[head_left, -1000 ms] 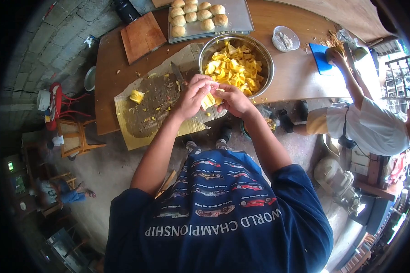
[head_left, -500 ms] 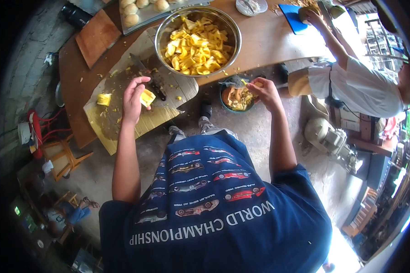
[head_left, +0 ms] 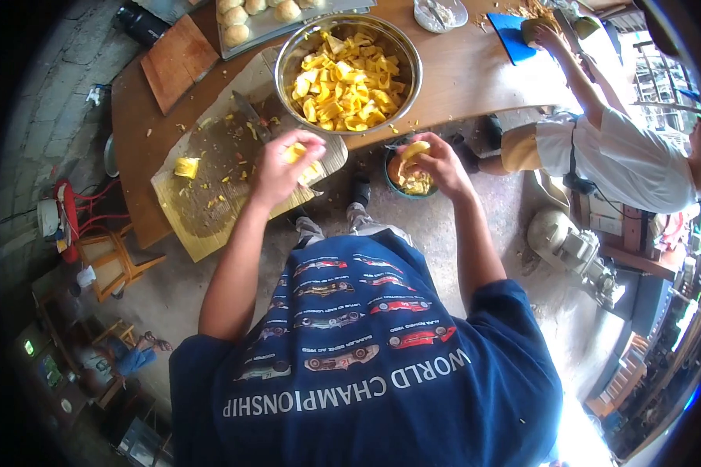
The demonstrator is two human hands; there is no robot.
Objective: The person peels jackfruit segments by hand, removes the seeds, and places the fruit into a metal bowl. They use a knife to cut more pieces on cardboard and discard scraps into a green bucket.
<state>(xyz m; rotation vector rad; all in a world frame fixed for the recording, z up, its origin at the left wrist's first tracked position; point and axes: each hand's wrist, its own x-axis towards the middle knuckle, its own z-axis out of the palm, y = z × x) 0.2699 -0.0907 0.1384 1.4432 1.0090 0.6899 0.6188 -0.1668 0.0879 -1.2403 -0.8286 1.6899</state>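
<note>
My left hand (head_left: pixel 279 171), over the near edge of the cardboard, is closed around a yellow fruit piece (head_left: pixel 294 153). My right hand (head_left: pixel 439 167) pinches a curved yellow fruit strip (head_left: pixel 415 149) above a teal bucket (head_left: pixel 401 189) of peelings and scraps, which it partly hides. Beyond both hands, a steel bowl (head_left: pixel 417 66) heaped with yellow fruit pieces (head_left: pixel 346 82) stands on the table. Another yellow chunk (head_left: pixel 186 166) sits on the stained cardboard (head_left: pixel 191 237). A knife (head_left: pixel 247 107) lies near the bowl, its handle end behind my left hand.
A wooden board (head_left: pixel 177 62) and a tray of round buns (head_left: pixel 237 35) are on the wooden table (head_left: pixel 456 86). At right, a person in a white shirt (head_left: pixel 639 159) works at a blue cutting board (head_left: pixel 514 37). A grey machine (head_left: pixel 561 241) stands on the floor.
My left hand has moved right with its fruit piece, toward my right hand. My right hand has shifted slightly left, and a larger yellow strip now shows in its fingers.
</note>
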